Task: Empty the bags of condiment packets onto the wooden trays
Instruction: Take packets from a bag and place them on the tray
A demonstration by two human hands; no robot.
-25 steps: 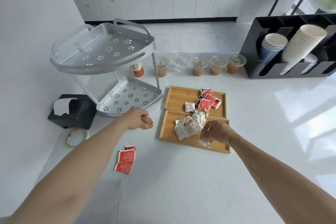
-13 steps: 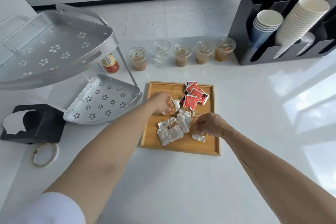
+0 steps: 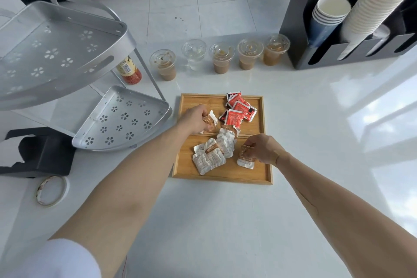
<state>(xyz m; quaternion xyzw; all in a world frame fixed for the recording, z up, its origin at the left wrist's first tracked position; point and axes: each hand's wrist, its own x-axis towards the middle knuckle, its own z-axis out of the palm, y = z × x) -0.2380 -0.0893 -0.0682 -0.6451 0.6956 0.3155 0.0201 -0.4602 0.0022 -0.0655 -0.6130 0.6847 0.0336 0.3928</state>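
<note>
Now the left hand (image 3: pixel 195 119) pinches a brown-and-white packet (image 3: pixel 209 119) over the far wooden tray (image 3: pixel 194 101), probably to sort it. The right hand (image 3: pixel 262 149) pinches another packet (image 3: pixel 245 157) on the near tray (image 3: pixel 225 176). Crinkled white foil sachets (image 3: pixel 212 156) lie heaped there; the glossy red packets (image 3: pixel 238 110) lie on the far one.

Head camera looks steeply down, close over the wooden trays (image 3: pixel 266 178).
</note>
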